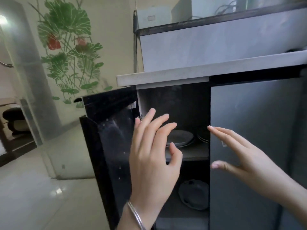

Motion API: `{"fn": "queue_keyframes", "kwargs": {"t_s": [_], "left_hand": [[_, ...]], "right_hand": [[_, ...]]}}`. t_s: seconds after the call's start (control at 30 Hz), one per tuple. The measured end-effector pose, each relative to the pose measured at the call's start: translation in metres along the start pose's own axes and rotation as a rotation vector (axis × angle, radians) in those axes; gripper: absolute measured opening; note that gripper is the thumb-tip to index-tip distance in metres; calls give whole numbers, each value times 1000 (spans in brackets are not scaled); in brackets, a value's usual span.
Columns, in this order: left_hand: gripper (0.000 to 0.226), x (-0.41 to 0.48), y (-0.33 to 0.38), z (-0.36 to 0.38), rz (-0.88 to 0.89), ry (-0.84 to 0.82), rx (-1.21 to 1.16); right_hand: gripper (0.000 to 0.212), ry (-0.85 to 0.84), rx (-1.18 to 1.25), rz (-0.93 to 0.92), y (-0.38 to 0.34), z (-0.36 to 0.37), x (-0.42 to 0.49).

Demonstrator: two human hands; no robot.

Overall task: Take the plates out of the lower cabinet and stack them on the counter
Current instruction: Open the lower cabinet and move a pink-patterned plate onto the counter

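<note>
- Head view, background: pale wall with a green leaf-and-flower mural at left; glossy light floor below it.
- Head view, surface: a light counter runs across the upper middle, its front edge overhanging the cabinet.
- Cabinet state: the black left door is swung outward; the grey right door is closed.
- Task item: a stack of pale plates sits on the inner shelf. A second stack lies just beside it, partly hidden by the edge of the closed door.
- Lower compartment: a pale round item lies below the shelf; type cannot be determined.
- Left hand: raised in front of the cabinet opening, back toward the camera, fingers spread and nearly straight, thumb slightly bent. It holds nothing and overlaps the left part of the plates in view. A thin metal bangle circles the wrist.
- Right hand: extended from the right across the closed door, fingers straight and pointing toward the opening, thumb apart below. It holds nothing; contact with the door cannot be determined.
</note>
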State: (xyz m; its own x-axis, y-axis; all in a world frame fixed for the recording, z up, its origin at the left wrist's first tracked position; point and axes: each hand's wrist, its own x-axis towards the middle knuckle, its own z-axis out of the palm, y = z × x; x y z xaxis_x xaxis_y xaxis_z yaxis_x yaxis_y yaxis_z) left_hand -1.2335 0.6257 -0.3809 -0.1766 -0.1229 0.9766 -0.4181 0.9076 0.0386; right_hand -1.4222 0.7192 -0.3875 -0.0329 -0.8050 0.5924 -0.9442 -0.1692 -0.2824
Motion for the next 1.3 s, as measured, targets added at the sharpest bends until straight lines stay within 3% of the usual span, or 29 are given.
{"fn": "queue_keyframes", "kwargs": {"t_s": [0.2, 0.33, 0.5, 0.67, 0.8, 1.0, 1.3], "left_hand": [[58, -35, 1, 153, -320, -382, -274], [82, -48, -3, 216, -390, -569, -360], [91, -51, -7, 254, -494, -615, -542], [75, -62, -8, 253, -662, -537, -805], [64, -72, 8, 222, -606, -554, -897], [68, -74, 32, 186, -481, -612, -985], [60, -73, 74, 157, -318, -787, -1170]], "right_hand": [[77, 9, -157, 138, 52, -4, -35], [77, 10, -206, 199, 82, 0, -53], [77, -10, -229, 231, 102, 12, -53], [76, 2, -229, 240, 103, 22, -53], [75, 59, -177, 293, 92, 19, -70], [76, 177, -138, 427, 71, 6, -140], [74, 213, -52, 610, 41, 9, -213]]}}
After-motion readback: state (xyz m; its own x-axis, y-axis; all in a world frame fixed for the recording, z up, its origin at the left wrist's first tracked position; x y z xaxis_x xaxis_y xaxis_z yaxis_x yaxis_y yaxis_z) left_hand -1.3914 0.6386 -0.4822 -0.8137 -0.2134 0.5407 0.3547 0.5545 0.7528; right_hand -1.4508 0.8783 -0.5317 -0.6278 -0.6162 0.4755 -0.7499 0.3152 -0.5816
